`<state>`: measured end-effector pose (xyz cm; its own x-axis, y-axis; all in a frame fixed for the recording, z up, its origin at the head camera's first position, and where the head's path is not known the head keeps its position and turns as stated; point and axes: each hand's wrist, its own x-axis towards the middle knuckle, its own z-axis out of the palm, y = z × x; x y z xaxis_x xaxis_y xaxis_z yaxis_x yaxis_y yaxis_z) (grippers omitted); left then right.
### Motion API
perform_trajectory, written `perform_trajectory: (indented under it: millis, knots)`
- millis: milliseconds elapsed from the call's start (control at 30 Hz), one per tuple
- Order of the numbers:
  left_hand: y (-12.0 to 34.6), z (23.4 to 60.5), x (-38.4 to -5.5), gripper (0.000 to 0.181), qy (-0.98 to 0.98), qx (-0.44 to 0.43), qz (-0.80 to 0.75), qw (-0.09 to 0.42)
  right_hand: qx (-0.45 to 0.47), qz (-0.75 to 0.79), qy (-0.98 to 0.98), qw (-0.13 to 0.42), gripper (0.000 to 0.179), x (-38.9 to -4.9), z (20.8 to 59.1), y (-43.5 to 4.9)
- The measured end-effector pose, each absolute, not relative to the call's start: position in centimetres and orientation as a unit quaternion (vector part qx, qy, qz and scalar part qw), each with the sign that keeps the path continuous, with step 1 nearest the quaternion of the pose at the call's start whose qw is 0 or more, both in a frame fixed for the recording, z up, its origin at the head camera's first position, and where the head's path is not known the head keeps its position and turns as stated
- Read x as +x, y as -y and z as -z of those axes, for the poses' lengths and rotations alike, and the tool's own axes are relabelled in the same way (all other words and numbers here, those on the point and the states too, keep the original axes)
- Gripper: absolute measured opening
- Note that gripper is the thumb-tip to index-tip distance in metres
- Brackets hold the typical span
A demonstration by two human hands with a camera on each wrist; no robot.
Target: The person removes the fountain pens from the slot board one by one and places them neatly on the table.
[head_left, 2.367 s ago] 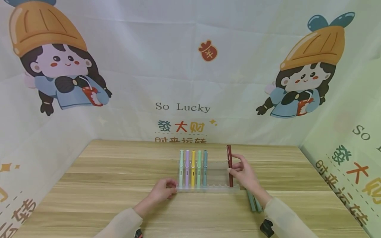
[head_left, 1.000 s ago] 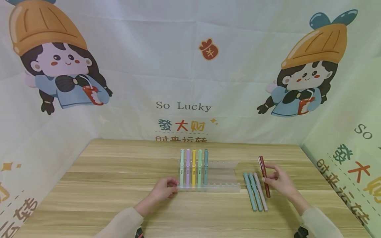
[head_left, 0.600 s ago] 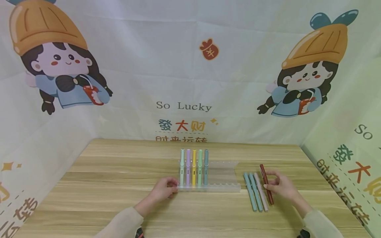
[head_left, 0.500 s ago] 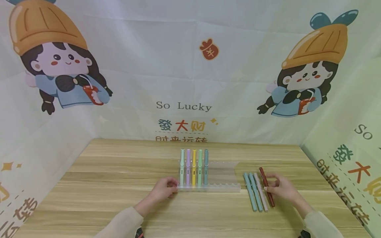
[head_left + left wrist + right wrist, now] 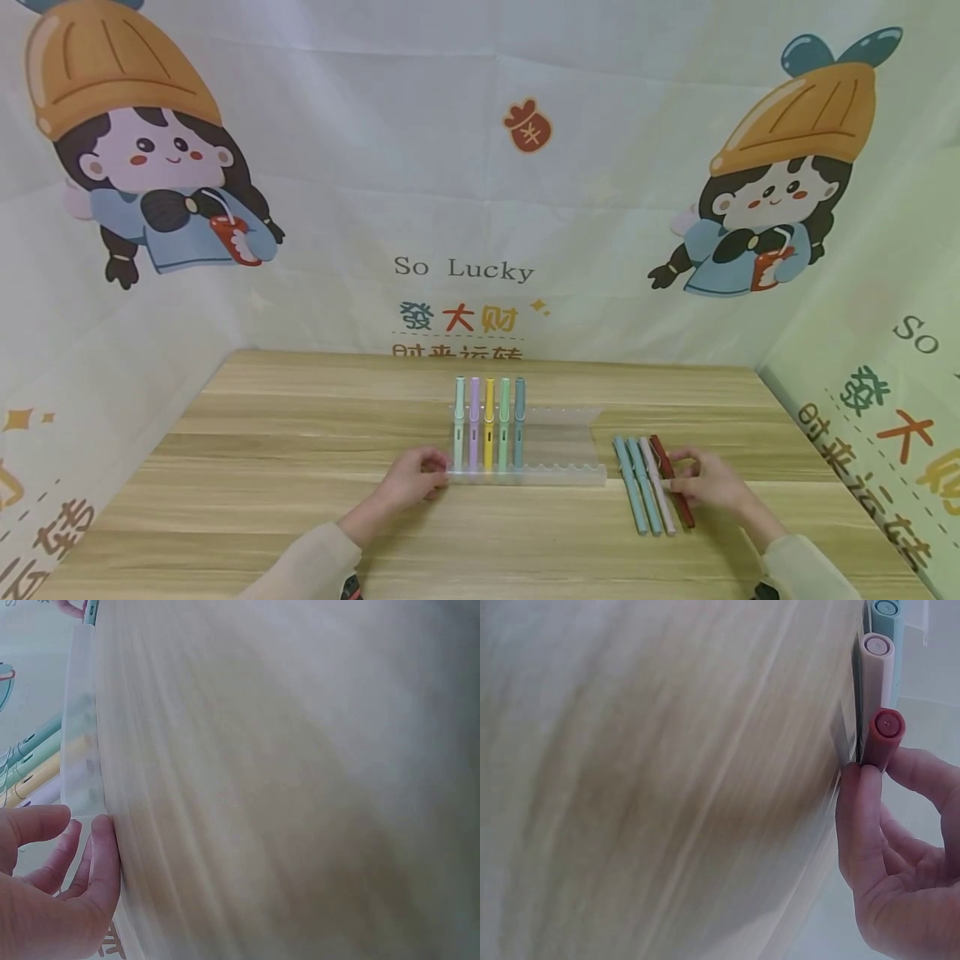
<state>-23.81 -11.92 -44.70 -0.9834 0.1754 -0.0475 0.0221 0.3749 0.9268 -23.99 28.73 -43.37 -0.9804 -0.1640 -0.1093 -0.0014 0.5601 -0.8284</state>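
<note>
A clear pen rack (image 5: 555,477) stands mid-table with several capped pens upright in its left slots, among them a yellow pen (image 5: 489,433). My left hand (image 5: 414,478) holds the rack's left end between thumb and fingertips; the left wrist view shows this hand (image 5: 60,885) at the rack's corner. To the right, my right hand (image 5: 712,482) pinches a dark red pen (image 5: 681,500), low at the table. The red pen lies close beside a pink pen (image 5: 658,492); in the right wrist view the red pen's end (image 5: 887,726) sits between thumb and fingers.
Left of the pink pen, two blue-green pens (image 5: 630,492) lie side by side on the wooden table (image 5: 300,433). Printed cloth walls (image 5: 360,167) rise behind the table and at both sides.
My right hand has carried the red pen from the rack's right end rightward and down to the table, beside the pink pen. The left hand has stayed at the rack's left end.
</note>
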Motion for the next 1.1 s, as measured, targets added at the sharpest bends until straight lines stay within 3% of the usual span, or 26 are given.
perform_trajectory:
  millis: [567, 1100]
  knots:
    - [12.0, 44.9, -23.9, 0.017, -0.825, 0.061, -0.558, 0.069, -0.044, 0.457, -0.885, 0.083, 0.041, -23.9, 43.2, -28.6]
    - [11.8, 44.8, -23.8, 0.016, -0.828, 0.059, -0.554, 0.062, -0.051, 0.457, -0.888, 0.005, 0.033, -25.2, 41.9, -26.3]
